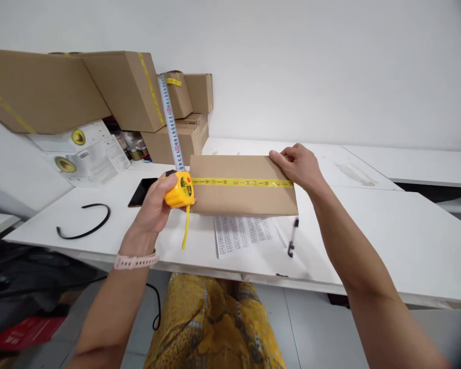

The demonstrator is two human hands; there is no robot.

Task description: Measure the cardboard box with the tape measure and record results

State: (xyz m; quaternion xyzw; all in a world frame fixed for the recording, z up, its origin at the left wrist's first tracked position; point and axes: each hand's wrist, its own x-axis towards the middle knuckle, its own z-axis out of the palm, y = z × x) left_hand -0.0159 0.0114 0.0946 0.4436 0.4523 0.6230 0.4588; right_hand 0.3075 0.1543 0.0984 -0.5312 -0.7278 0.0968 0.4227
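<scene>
My left hand (159,197) is closed around a yellow tape measure (180,189) at the left end of a cardboard box (242,200). Its printed metal blade (171,128) sticks out upward past the box, and a yellow strap hangs below the case. Yellow printed tape runs along the top of the box. At the box's far right corner, my right hand (297,164) grips the edge between thumb and bent fingers. Beneath the near side of the box lies a printed sheet (242,238), partly hidden, with a pen (293,238) to its right.
Several cardboard boxes (123,92) are stacked at the back left, beside white cartons with avocado pictures (88,154). A dark phone (141,192) and a curved black band (100,223) lie on the white table (369,241) at left. A white wall stands behind.
</scene>
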